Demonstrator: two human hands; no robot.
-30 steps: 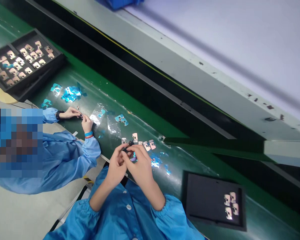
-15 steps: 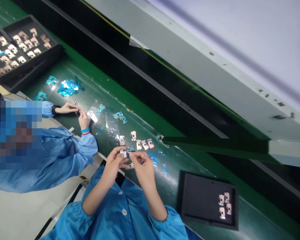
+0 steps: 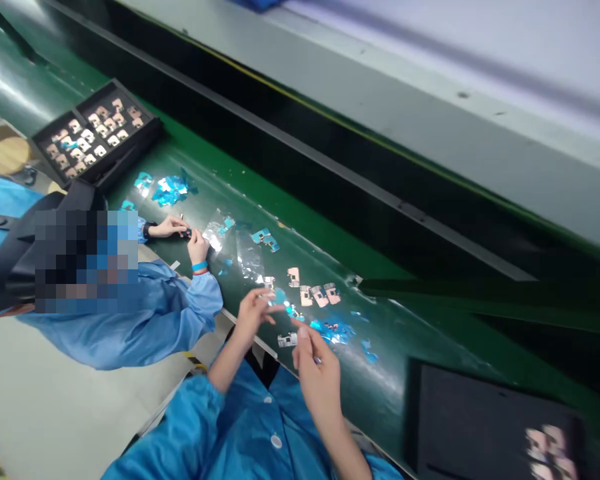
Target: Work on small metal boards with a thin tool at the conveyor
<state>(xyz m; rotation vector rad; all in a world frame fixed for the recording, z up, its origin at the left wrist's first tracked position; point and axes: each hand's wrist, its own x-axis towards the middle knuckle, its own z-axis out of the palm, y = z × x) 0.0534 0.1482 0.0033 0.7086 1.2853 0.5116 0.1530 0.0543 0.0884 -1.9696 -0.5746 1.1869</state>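
Note:
My left hand (image 3: 256,312) has its fingers spread above the green bench, beside a small circuit board with teal film (image 3: 294,312). I cannot tell whether a fingertip touches it. Closed in a pinch, my right hand (image 3: 321,367) grips a thin tool (image 3: 318,361); only a bit of it shows, so its kind is unclear. A pale metal-plated board (image 3: 287,340) lies between my hands, close to the bench edge. Beyond them are several copper-coloured boards (image 3: 306,296). Crumpled blue film (image 3: 336,328) is piled to the right of these hands.
A black tray (image 3: 480,413) with several boards stands at right. To the left a co-worker's hands (image 3: 183,233) handle a small dark thing. Further off are more blue film (image 3: 173,189) and a divided black tray (image 3: 125,150) of boards. A green beam (image 3: 455,297) crosses at right.
My left hand has let go of the board it held and its fingers have spread. My right hand has drawn back from it, still pinched. The view has shifted left.

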